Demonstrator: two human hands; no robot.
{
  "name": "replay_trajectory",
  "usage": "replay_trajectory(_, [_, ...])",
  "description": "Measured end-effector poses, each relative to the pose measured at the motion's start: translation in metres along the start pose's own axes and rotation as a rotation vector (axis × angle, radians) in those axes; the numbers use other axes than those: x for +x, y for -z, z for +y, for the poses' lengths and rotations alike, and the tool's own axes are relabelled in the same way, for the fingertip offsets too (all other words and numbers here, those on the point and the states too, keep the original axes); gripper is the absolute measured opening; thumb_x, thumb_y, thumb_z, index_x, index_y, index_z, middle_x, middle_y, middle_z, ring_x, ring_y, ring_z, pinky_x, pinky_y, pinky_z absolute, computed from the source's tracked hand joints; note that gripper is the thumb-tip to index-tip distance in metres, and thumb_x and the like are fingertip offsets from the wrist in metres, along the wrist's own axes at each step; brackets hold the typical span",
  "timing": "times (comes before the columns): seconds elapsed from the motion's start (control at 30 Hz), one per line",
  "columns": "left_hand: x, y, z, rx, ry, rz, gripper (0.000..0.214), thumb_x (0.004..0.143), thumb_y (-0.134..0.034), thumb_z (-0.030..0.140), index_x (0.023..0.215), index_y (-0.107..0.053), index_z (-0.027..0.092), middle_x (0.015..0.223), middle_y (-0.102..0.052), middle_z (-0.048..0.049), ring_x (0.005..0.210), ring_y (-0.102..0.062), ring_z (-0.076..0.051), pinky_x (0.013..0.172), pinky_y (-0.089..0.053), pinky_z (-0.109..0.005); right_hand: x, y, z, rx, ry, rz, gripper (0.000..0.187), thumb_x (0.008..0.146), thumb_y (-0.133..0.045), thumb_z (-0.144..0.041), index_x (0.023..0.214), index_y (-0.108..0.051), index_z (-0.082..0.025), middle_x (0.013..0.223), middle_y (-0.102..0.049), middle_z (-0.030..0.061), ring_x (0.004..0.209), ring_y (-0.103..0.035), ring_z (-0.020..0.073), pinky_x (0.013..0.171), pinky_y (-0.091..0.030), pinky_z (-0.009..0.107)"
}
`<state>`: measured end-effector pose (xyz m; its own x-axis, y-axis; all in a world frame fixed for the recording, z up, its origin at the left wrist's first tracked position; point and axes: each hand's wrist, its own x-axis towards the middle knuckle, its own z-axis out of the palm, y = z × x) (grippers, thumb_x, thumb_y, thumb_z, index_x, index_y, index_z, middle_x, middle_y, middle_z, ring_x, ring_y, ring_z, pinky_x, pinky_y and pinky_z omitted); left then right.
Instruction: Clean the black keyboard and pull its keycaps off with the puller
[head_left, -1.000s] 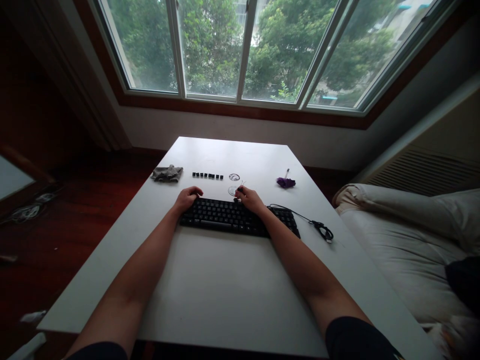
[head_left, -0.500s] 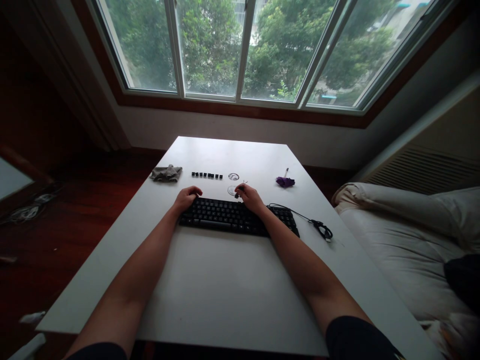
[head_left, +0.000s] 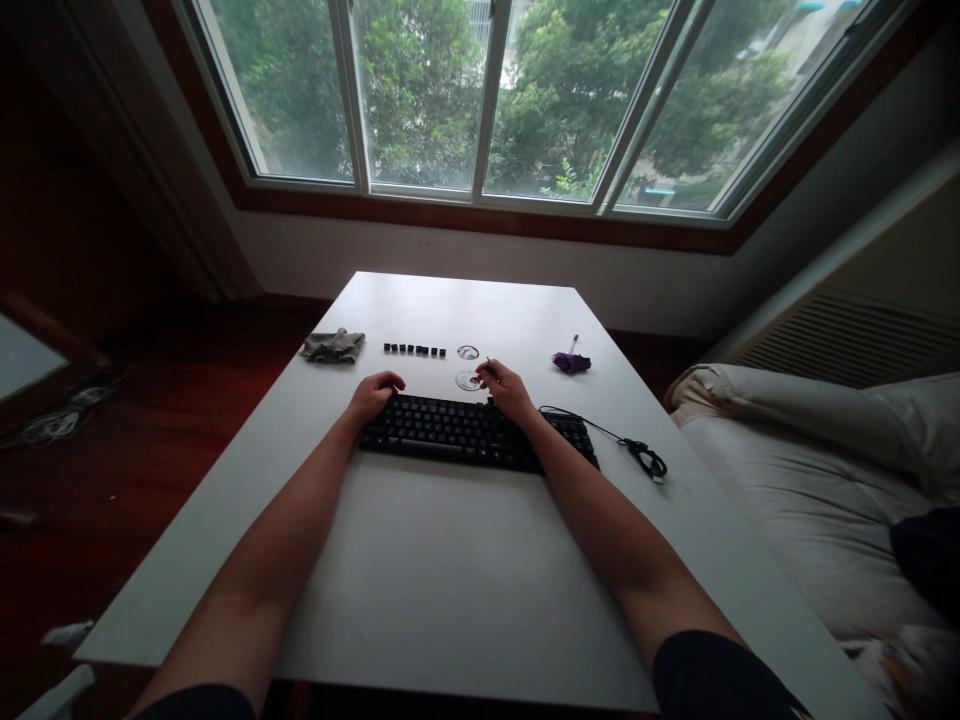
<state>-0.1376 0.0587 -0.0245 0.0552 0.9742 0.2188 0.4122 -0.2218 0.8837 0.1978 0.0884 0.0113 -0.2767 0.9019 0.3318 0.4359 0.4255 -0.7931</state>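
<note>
A black keyboard lies across the white table. At its far left corner, my left hand rests with curled fingers gripping the edge. Over the keyboard's far edge, right of centre, my right hand is pinched on a small, thin dark tool, too small to make out fully. A clear round dish sits just left of the right fingertips. Behind it lies a second round dish with thin dark and pale bits. Several black keycaps stand in a row to the left.
A crumpled grey cloth lies at the table's left. To the right are a purple cloth-like item with a pale stick and the keyboard's coiled cable. A pale sofa stands beside the table, with windows beyond.
My right hand has shifted slightly right and away from me, off the near dish. The dark piece that showed below its fingertips is no longer there. My left hand has stayed put.
</note>
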Motion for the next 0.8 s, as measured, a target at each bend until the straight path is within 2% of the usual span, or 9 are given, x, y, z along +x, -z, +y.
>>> replay_trajectory(0.1, [0.000, -0.001, 0.001, -0.001, -0.003, 0.001, 0.036, 0.066, -0.048, 0.017, 0.089, -0.075, 0.019, 0.084, -0.073, -0.0026, 0.079, -0.064, -0.019, 0.077, -0.051, -0.030, 0.004, 0.013, 0.002, -0.216, 0.032, 0.047, 0.016, 0.092, -0.057, -0.031, 0.096, -0.069, -0.022, 0.095, -0.073, 0.0052, 0.086, -0.066, 0.0194, 0.082, -0.051, 0.032])
replay_trajectory(0.17, [-0.001, -0.001, 0.002, -0.011, -0.004, 0.001, 0.036, 0.065, -0.048, 0.017, 0.089, -0.075, 0.018, 0.085, -0.073, -0.0026, 0.077, -0.064, -0.018, 0.075, -0.050, -0.030, 0.006, 0.024, 0.006, -0.321, 0.020, 0.020, 0.013, 0.089, -0.062, -0.027, 0.095, -0.072, -0.022, 0.095, -0.073, 0.0057, 0.087, -0.065, 0.0198, 0.082, -0.050, 0.032])
replay_trajectory(0.3, [-0.002, -0.001, 0.004, -0.017, -0.010, 0.001, 0.036, 0.065, -0.048, 0.016, 0.089, -0.075, 0.018, 0.086, -0.073, -0.0026, 0.079, -0.064, -0.019, 0.077, -0.050, -0.030, 0.006, 0.038, 0.016, -0.387, -0.042, -0.224, 0.011, 0.083, -0.072, -0.026, 0.093, -0.075, -0.023, 0.089, -0.074, 0.0035, 0.081, -0.066, 0.0186, 0.074, -0.048, 0.028])
replay_trajectory(0.4, [-0.002, -0.001, 0.004, -0.006, -0.009, -0.002, 0.036, 0.066, -0.048, 0.015, 0.089, -0.075, 0.019, 0.084, -0.073, -0.0024, 0.080, -0.065, -0.019, 0.078, -0.051, -0.030, 0.005, 0.039, 0.023, -0.388, -0.067, -0.304, 0.012, 0.079, -0.076, -0.026, 0.091, -0.076, -0.024, 0.089, -0.075, 0.0023, 0.081, -0.067, 0.0184, 0.072, -0.048, 0.026])
replay_trajectory(0.8, [-0.001, -0.001, 0.006, 0.000, -0.007, -0.002, 0.036, 0.066, -0.048, 0.015, 0.089, -0.075, 0.018, 0.085, -0.073, -0.0027, 0.079, -0.065, -0.019, 0.078, -0.051, -0.030, 0.008, 0.030, 0.036, -0.500, -0.087, -0.333, 0.010, 0.082, -0.074, -0.032, 0.088, -0.077, -0.025, 0.090, -0.076, 0.0044, 0.084, -0.067, 0.0211, 0.072, -0.045, 0.028])
